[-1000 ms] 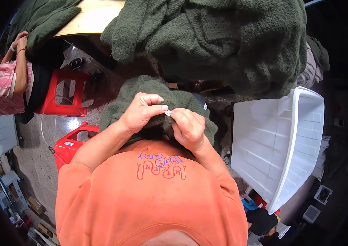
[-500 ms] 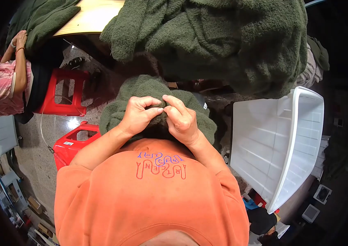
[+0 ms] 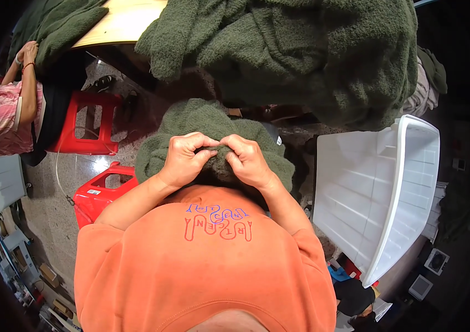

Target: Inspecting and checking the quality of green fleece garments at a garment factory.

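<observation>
A fuzzy dark green garment (image 3: 190, 117) lies bunched over my lap; its full shape cannot be made out. My left hand (image 3: 185, 159) pinches a small fold of it between thumb and fingers. Close beside it, my right hand (image 3: 249, 161) pinches the same fabric, the two sets of fingertips almost touching. Whether anything small sits between the fingertips is hidden. Just beyond my lap, a big heap of the same green fuzzy cloth (image 3: 301, 50) hangs over the table's near edge.
Bare pale wood of the table (image 3: 121, 25) shows at the upper left. Red plastic stools (image 3: 88, 148) stand at my left, near a person in a pink patterned top (image 3: 8, 119). A large white plastic bin (image 3: 356, 188) stands tilted at my right. Grey cloth (image 3: 424, 91) lies behind it.
My right hand has turned and its fingers have curled in, now lower beside the left. The left fingers have shifted slightly on the fabric. The garment has moved little.
</observation>
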